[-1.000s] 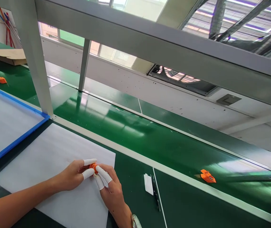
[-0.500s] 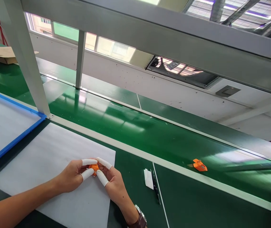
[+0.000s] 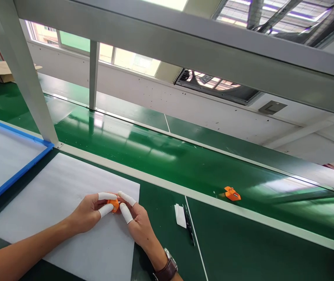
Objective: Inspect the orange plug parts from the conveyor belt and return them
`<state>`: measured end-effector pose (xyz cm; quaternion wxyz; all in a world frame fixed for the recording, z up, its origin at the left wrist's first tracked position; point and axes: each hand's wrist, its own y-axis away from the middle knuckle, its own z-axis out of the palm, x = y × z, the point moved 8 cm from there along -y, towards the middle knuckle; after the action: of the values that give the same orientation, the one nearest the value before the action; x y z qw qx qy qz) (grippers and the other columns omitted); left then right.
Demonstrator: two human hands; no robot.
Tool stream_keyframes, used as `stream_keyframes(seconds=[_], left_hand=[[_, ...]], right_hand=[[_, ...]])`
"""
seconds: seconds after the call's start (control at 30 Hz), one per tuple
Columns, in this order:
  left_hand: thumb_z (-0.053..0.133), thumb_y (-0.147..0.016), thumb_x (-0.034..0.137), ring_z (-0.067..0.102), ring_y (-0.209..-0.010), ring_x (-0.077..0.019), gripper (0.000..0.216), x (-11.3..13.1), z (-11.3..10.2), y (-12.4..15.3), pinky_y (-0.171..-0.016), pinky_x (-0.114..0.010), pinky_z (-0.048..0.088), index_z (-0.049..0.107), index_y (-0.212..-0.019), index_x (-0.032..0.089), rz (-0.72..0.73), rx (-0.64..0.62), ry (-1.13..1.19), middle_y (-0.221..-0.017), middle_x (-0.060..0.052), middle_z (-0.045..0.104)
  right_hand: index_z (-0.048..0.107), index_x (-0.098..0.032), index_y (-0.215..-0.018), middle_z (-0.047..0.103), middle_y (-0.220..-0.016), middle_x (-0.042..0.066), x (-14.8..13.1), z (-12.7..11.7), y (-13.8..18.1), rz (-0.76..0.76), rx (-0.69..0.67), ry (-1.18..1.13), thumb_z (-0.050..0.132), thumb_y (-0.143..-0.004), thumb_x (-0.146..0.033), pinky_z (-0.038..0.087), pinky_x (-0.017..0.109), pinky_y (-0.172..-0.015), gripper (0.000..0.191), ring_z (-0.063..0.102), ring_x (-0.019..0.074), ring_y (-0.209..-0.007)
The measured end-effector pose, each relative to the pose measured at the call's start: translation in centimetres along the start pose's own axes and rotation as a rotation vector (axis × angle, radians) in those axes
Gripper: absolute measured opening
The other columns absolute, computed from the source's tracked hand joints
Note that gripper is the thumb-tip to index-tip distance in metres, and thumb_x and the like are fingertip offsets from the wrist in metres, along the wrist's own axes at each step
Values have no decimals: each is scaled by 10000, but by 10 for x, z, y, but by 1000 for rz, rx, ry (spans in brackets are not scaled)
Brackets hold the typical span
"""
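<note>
A small orange plastic piece (image 3: 114, 205) with tiny metal-looking details is held over a white sheet (image 3: 91, 249). My left hand (image 3: 89, 212), with white finger cots on thumb and forefinger, pinches it from the left. From the right, my right hand (image 3: 139, 224), wearing the same kind of cots, has its thumb and forefinger closed at the piece's edge. The fingers partly cover the piece, so its far side is hidden. A watch (image 3: 168, 267) with a brown strap is on my right wrist.
A white strip (image 3: 180, 216) and a thin black tool (image 3: 189, 225) lie right of the sheet. Beyond the pale rail (image 3: 155, 180), another orange piece (image 3: 232, 194) rides the green belt (image 3: 184, 160). A blue-edged tray (image 3: 17, 172) sits left; a grey post (image 3: 35, 86) rises behind it.
The orange piece in my hands has turned slightly, and my right fingertips have shifted a little on its right side. The orange piece on the belt has moved left. The view has shifted slightly.
</note>
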<state>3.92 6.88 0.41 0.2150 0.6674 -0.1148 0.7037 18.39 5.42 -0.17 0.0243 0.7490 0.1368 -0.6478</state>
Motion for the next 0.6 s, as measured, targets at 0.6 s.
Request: stream_keyframes(seconds=[0.6], left_hand=[[665, -849, 337, 667, -976, -211, 422, -6, -9, 2, -917, -346, 558, 621, -1256, 233, 23, 102, -362, -1185, -62, 679]], right_hand=[[658, -229, -1156, 653, -1129, 98, -14, -6, -5, -367, 158, 695, 516, -923, -87, 558, 447, -912, 308, 601, 249, -1045]])
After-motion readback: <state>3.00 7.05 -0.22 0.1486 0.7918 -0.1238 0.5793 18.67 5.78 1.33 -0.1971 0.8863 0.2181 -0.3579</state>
